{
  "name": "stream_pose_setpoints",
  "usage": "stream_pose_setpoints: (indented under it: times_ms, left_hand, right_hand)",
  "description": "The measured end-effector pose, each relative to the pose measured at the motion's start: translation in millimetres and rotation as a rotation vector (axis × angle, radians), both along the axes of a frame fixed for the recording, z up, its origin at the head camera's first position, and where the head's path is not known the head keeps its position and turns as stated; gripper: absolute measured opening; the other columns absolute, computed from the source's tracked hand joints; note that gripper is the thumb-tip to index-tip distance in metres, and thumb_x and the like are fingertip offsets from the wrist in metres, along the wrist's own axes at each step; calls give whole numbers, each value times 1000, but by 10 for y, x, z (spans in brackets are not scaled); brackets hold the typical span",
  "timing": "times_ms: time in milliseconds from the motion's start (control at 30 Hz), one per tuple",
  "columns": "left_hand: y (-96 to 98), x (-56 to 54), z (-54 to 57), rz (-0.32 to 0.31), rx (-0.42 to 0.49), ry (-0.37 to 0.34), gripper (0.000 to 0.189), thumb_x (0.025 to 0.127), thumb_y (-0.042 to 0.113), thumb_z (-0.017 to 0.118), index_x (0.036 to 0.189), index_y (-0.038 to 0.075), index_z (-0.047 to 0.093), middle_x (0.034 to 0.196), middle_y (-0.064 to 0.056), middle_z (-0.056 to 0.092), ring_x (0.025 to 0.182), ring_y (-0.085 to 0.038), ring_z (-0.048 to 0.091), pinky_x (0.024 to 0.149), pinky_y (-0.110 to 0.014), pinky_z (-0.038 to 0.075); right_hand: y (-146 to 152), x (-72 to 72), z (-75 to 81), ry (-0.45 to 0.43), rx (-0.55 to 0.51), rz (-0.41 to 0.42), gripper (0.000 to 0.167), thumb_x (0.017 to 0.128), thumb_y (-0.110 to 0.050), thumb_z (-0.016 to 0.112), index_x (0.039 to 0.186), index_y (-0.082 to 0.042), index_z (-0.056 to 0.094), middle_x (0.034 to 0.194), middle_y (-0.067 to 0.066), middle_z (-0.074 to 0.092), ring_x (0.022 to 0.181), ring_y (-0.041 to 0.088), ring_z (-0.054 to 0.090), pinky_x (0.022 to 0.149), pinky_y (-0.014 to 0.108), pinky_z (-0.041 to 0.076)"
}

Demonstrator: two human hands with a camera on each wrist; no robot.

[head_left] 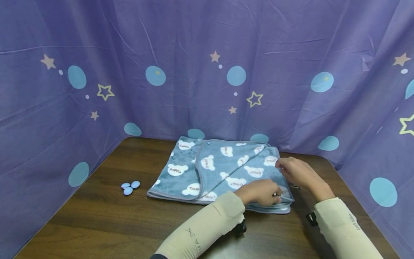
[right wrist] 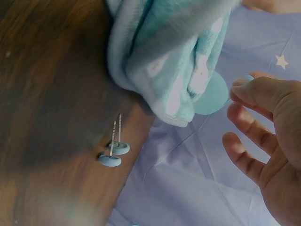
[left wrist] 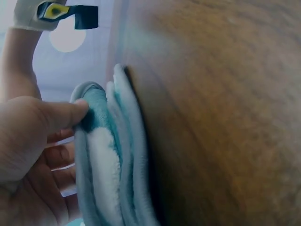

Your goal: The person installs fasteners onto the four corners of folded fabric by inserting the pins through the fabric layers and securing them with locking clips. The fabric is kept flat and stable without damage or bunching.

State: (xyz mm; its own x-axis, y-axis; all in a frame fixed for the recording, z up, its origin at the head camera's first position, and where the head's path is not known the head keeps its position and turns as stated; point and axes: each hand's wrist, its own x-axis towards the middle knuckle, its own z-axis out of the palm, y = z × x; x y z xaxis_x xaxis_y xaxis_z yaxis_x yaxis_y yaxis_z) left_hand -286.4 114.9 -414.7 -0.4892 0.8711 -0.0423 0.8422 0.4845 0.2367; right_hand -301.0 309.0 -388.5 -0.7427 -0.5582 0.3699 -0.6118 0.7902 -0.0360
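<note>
Blanket (head_left: 226, 169) folded, edge pinched by left hand (head_left: 260, 192) | right hand (head_left: 295, 172) fingertips hidden on blanket, grip unclear | pins (right wrist: 113, 153) beside.

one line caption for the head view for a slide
Both hands, left hand and right hand, work the right edge of a folded bear-print blanket on a wooden table.

One folded blanket (head_left: 223, 169), three blue buttons (head_left: 130, 187), two pins (right wrist: 114, 153)

In the head view the left hand (head_left: 258, 191) covers part of the blanket's (head_left: 220, 169) near edge. The pins (head_left: 295, 186) beside the right hand (head_left: 295, 172) are too small there to make out. Both wrist views cut the blanket off, and the table is blurred.
</note>
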Motion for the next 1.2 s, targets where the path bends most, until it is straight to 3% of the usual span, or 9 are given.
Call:
stream_pose_setpoints:
  times_ms: [100, 233, 367, 433, 567, 700, 833, 1067, 1200]
  left_hand:
    - [-55, -86, -8, 14, 73, -96, 40, 105, 23, 61, 68, 16, 48, 58, 8, 35, 51, -3, 29, 50, -19, 27]
    - [-138, -176, 2, 88, 154, -207, 34, 103, 20, 64, 70, 14, 60, 56, 9, 46, 47, -2, 42, 50, -16, 36]
    - [-230, -243, 21, 208, 261, -354, 14, 102, 15, 65, 100, 5, 74, 70, 2, 64, 50, -8, 58, 52, -20, 50]
    - [-281, -275, 24, 264, 331, -428, 19, 102, 13, 65, 116, 2, 72, 80, -1, 69, 53, -12, 62, 52, -23, 54]
    - [-373, -341, 13, 335, 465, -511, 25, 103, 16, 64, 124, 4, 70, 85, 0, 69, 54, -14, 60, 53, -28, 55]
    - [-443, -384, 22, 384, 560, -546, 20, 103, 19, 64, 117, 7, 73, 86, 2, 69, 57, -15, 60, 56, -33, 57]
    - [-498, -405, 58, 425, 614, -537, 18, 103, 21, 64, 113, 11, 75, 94, 4, 69, 61, -18, 62, 60, -36, 57]
    - [-589, -473, 102, 450, 698, -528, 24, 104, 23, 62, 122, 10, 72, 110, 1, 67, 71, -15, 63, 63, -33, 57]
    - [-635, -505, 122, 458, 753, -537, 27, 105, 22, 61, 127, 9, 69, 114, -1, 66, 79, -13, 63, 66, -36, 59]
  right_hand:
    - [-27, 13, 17, 34, -1, 3, 21, 86, 5, 71, 96, -12, 70, 88, -1, 67, 77, 15, 60, 64, 39, 51]
    - [-54, 21, 45, 71, 9, -5, 20, 86, 3, 73, 98, -13, 72, 87, -1, 67, 75, 16, 60, 62, 38, 50]
    - [-86, 29, 87, 78, 13, 0, 20, 86, 2, 75, 100, -12, 73, 88, 0, 68, 77, 19, 62, 63, 40, 51]
    - [-107, 37, 111, 85, 9, 15, 20, 87, 2, 75, 101, -11, 73, 91, 1, 70, 79, 19, 62, 65, 40, 52]
    - [-143, 38, 142, 151, -27, 86, 21, 84, 4, 77, 99, -10, 74, 93, -1, 72, 81, 18, 62, 67, 38, 52]
    - [-179, 31, 167, 217, -69, 150, 23, 81, 6, 79, 96, -10, 73, 92, -1, 71, 84, 20, 61, 71, 39, 51]
    - [-212, 38, 197, 218, -81, 153, 23, 80, 6, 79, 96, -9, 73, 93, 0, 71, 86, 21, 61, 73, 41, 51]
    - [-280, 61, 223, 201, -109, 145, 22, 79, 6, 82, 96, -7, 76, 94, 0, 74, 89, 23, 67, 83, 46, 54]
    - [-314, 81, 221, 168, -121, 125, 22, 80, 4, 82, 98, -8, 77, 94, 0, 74, 89, 20, 66, 77, 42, 55]
